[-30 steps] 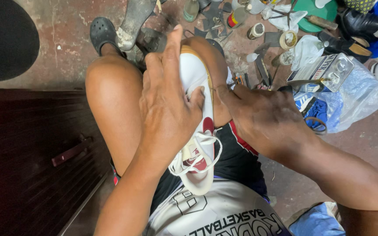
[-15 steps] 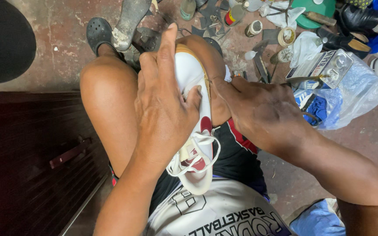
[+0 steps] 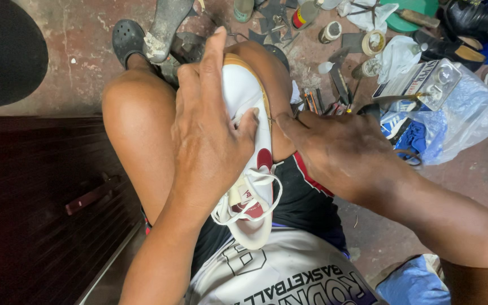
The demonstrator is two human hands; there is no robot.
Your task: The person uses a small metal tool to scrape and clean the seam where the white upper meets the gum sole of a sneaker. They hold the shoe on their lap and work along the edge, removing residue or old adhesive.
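A white sneaker with red trim, white laces and a tan sole edge lies lengthwise between the person's bare knees, toe pointing away from the body and the heel end resting over the dark shorts. The left hand lies flat over the upper, fingers stretched toward the toe and the thumb pressed against the side near the laces, pinning the shoe against the left thigh. The right hand is closed narrow at the shoe's right edge, fingertips pinched together right at the seam where the upper meets the sole; whatever thin thing it grips there is too small to tell. Loose lace loops hang from the shoe's opening, just above the hem of a white printed shirt. Beyond the knees, on the stained concrete floor, a black clog and a worn grey shoe sole sit near the left foot. To the right, scattered tools, small tins and a roll of tape lie close together, with a clear plastic bag holding blue things beside a flat box. A black leather shoe sits at the top right corner. A dark slatted wooden surface runs along the left.
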